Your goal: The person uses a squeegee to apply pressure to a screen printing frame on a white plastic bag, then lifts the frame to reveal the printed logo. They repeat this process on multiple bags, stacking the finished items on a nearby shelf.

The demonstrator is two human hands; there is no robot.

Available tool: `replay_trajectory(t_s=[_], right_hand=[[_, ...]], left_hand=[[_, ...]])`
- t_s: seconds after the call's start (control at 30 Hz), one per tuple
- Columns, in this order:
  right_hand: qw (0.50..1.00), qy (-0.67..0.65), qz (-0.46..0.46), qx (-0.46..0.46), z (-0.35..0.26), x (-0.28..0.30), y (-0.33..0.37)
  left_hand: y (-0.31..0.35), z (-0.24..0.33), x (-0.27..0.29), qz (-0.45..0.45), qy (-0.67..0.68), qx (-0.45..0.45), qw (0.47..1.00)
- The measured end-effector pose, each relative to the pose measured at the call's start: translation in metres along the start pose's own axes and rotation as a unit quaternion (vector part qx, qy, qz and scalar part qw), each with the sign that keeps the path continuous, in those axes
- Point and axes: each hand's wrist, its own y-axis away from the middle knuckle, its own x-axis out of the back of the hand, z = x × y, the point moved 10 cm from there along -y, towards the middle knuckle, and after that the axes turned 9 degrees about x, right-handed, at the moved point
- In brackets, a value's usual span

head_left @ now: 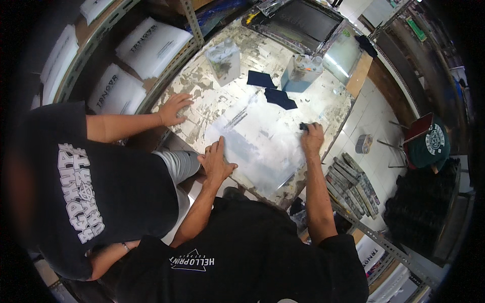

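Observation:
A translucent white plastic bag [252, 146] with a small block of dark print lies flat on the paint-worn table [328, 108]. My left hand [216, 164] rests with spread fingers on the bag's left edge. At the bag's right side, my right hand [312, 139] is closed around a small dark cloth [304, 126], pressed down near the table's right edge. Two navy fabric pieces, one squarish [259, 79] and one irregular [280, 99], lie just beyond the bag.
A co-worker's hand [175, 108] rests on the table's left edge. Behind the fabric stand a translucent jug [222, 61] and a container of bluish liquid [302, 74]. A dark framed screen [295, 25] lies at the back. Shelves with stacked printed bags [151, 45] line the left.

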Motion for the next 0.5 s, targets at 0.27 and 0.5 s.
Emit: replay_trajectory(t_s=[0.27, 0.5], right_hand=[[0.992, 0.003, 0.096, -0.084, 0.023, 0.062, 0.088], [0.983, 0.012, 0.102, -0.155, 0.045, 0.076, 0.151]], left_hand=[[-0.071, -0.040, 0.020, 0.223, 0.036, 0.015, 0.974], [-0.089, -0.047, 0.010, 0.146, 0.162, 0.019, 0.976]])
